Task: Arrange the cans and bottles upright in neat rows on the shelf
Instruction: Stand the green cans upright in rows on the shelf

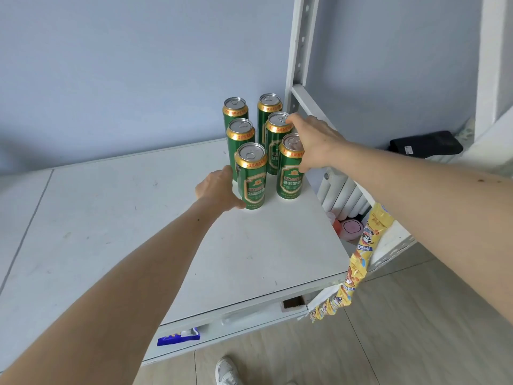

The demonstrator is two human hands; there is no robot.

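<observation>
Both hands cup front cans on the shelf [249, 259]: left hand [219, 190] grips the left can [251, 176], right hand [313, 143] the right can [290, 170]; hold these smooth, rigid, tip-prone cylinders mid-body.

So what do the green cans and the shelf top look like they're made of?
Green cans: probably aluminium, glossy printed sides, bare silver lids with pull tabs. Shelf top: flat white matte board, scuffed and marked; painted metal or laminate, I cannot tell.

Home room: radiator [340, 195], metal shelf [249, 245]
</observation>
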